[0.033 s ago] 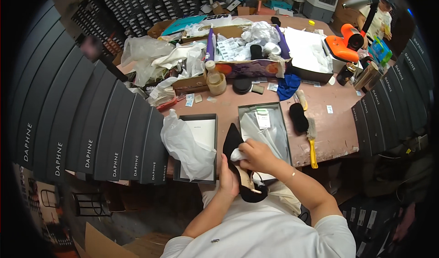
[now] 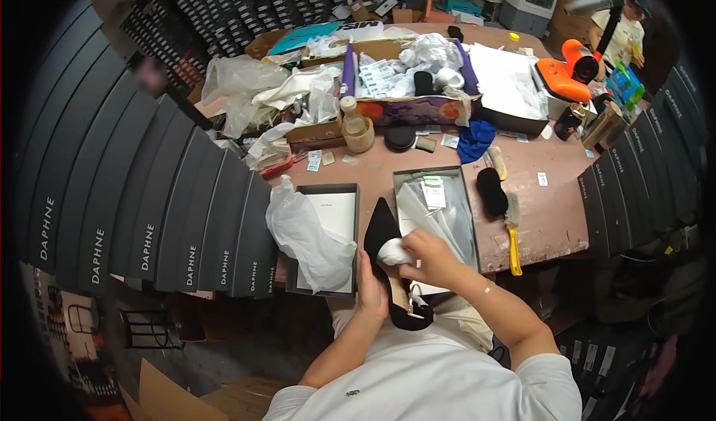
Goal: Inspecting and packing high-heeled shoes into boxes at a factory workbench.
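A black pointed-toe shoe (image 2: 382,225) is held up over my lap, toe pointing away from me. My left hand (image 2: 372,290) is wrapped along its left side, gripping it. At the shoe's opening, my right hand (image 2: 428,258) pinches a wad of white paper (image 2: 394,252), part of which shows outside the upper. The beige insole and a thin strap are visible nearer me. Beside the shoe, an open dark shoebox (image 2: 469,223) contains translucent wrapping and a tag. Left of it stands another open box (image 2: 356,231), with crumpled white tissue paper (image 2: 307,240) spilling over its edge.
Tall stacks of dark shoeboxes (image 2: 160,197) flank me on the left and right. A yellow-handled brush (image 2: 513,242) and a black fuzzy pad (image 2: 490,192) lie at right. Farther back are a bottle in a jar (image 2: 356,130), a blue cloth (image 2: 473,140) and an orange device (image 2: 563,78).
More of the white paper wad shows at the shoe's opening. My right hand has shifted slightly to the right, while my left hand keeps its grip on the shoe.
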`<state>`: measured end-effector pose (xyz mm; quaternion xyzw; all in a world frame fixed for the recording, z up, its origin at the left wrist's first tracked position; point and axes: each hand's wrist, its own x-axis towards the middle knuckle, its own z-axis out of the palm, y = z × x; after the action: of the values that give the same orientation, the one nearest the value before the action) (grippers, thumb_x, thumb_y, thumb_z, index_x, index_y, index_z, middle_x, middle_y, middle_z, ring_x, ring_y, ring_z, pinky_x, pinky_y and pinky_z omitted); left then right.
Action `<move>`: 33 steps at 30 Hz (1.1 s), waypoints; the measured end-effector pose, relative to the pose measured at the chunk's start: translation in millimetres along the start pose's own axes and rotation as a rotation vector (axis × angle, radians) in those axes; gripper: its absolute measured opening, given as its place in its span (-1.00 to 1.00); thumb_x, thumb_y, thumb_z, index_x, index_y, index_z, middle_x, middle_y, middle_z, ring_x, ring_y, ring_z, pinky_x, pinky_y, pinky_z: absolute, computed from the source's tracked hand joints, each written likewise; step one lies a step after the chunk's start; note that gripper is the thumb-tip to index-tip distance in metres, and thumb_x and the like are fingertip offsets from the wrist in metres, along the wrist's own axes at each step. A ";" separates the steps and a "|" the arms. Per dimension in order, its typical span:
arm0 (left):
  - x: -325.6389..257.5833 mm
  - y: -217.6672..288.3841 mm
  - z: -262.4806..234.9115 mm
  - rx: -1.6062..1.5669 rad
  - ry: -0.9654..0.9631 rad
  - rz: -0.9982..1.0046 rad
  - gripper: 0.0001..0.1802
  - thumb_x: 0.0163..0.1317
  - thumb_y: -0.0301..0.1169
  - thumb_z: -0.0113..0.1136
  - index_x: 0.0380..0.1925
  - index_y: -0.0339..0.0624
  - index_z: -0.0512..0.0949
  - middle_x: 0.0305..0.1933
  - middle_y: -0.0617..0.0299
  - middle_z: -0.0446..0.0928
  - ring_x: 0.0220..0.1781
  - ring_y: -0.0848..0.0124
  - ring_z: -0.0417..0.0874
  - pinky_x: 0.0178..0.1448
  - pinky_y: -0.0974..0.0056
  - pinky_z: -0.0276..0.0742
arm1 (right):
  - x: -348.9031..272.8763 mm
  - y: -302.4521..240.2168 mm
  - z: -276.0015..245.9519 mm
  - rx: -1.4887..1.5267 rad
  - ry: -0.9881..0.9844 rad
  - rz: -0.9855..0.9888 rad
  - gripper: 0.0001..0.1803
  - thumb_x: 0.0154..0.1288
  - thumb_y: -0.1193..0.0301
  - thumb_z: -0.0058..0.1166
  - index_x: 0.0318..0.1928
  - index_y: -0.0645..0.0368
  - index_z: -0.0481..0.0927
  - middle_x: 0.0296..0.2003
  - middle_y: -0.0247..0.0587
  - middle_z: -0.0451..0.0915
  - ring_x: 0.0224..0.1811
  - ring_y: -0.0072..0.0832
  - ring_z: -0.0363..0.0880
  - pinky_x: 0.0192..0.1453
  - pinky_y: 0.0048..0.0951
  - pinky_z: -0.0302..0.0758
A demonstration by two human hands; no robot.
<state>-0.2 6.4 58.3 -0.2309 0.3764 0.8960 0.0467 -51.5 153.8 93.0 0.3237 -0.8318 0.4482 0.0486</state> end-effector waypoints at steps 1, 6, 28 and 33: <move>3.5 8.9 -5.0 -0.076 0.027 -0.134 -0.20 0.31 0.35 -0.34 0.09 -0.17 0.38 -0.08 0.04 0.53 -0.12 0.16 0.59 0.02 0.08 0.52 | -12.0 5.5 -3.1 0.003 0.045 0.117 -0.58 -0.14 0.39 0.33 -0.24 0.17 0.43 -0.34 -0.08 0.47 -0.35 -0.09 0.54 -0.29 -0.20 0.51; 24.7 14.6 -23.1 -0.183 -0.027 -0.435 -0.02 0.18 0.50 -0.52 -0.02 -0.22 0.39 -0.30 -0.04 0.53 -0.32 0.14 0.58 -0.20 0.05 0.58 | -51.1 69.9 31.5 -0.530 -0.183 0.264 -0.65 -0.07 0.39 0.32 -0.26 0.16 0.47 -0.34 -0.11 0.49 -0.33 -0.17 0.58 -0.33 -0.21 0.53; 21.5 21.9 -20.4 -0.085 -0.094 -0.280 -0.10 0.22 0.47 -0.55 -0.11 -0.13 0.43 -0.39 0.03 0.53 -0.42 0.10 0.58 -0.34 0.07 0.56 | -23.7 12.7 -8.6 -0.527 0.203 -0.070 -0.62 0.09 0.40 0.19 -0.09 0.35 0.51 -0.17 0.08 0.53 -0.07 -0.11 0.54 0.01 -0.24 0.47; 9.4 -19.4 -24.6 -0.129 -0.034 -0.028 -0.29 0.38 0.26 -0.41 0.11 -0.12 0.32 -0.03 0.15 0.46 -0.04 0.30 0.50 0.06 0.24 0.43 | 9.7 -10.4 37.0 0.177 -0.189 0.095 -0.31 0.36 0.02 -0.06 -0.03 0.60 0.39 -0.10 0.43 0.41 -0.01 0.18 0.39 0.13 -0.10 0.34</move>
<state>5.7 2.4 26.4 -0.2235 0.3138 0.9214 0.0506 -45.3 116.3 82.1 0.3276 -0.8044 0.4890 -0.0801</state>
